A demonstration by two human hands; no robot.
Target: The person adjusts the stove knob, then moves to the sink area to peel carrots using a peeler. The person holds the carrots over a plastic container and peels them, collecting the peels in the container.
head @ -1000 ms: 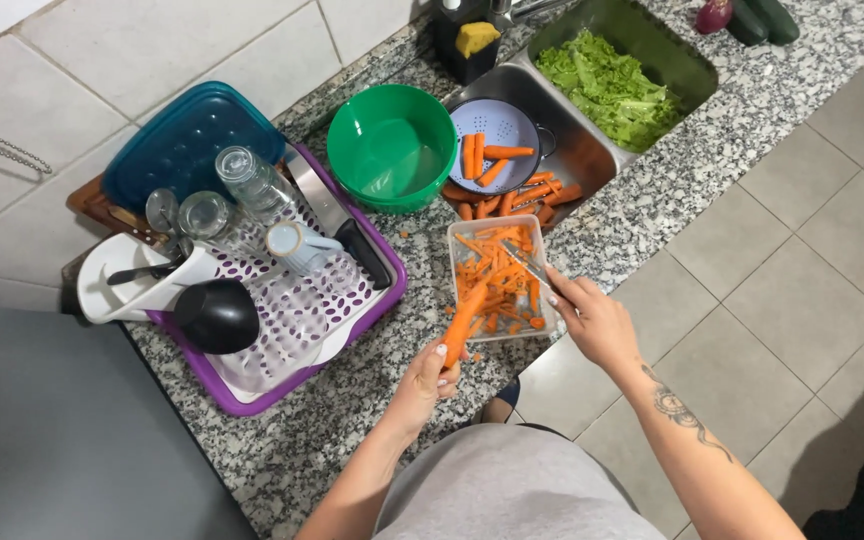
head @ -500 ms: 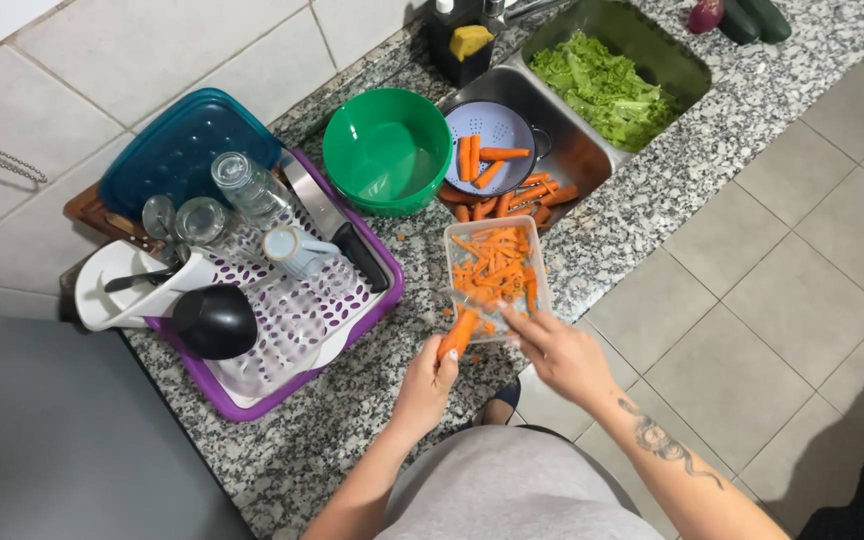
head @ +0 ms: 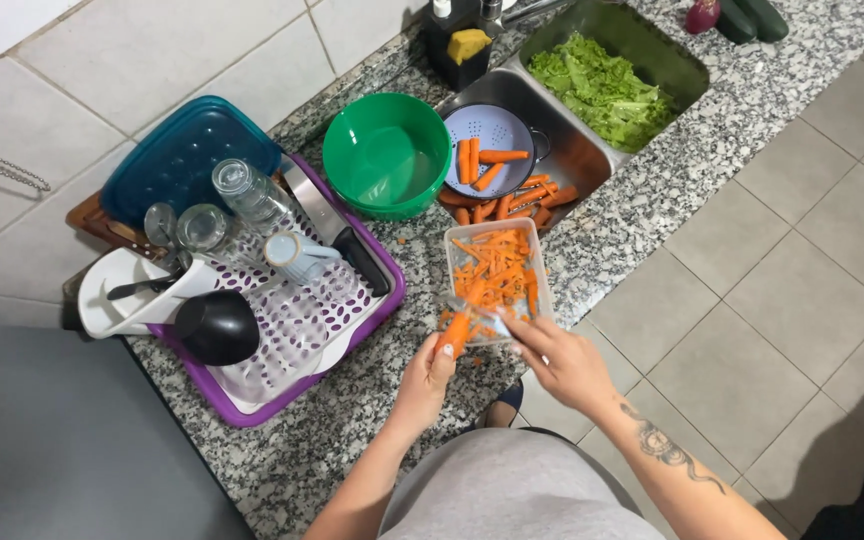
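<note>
Your left hand and right hand work over the near edge of the speckled granite table, with the clear rectangular plastic tub of carrot peelings just ahead of them. Left of it, a bare strip of stone runs to the purple plastic dish rack. Ahead, the round green plastic bowl and steel sink block the way.

the right hand has slid down the carrot, seemingly peeling toward its near end.
</note>
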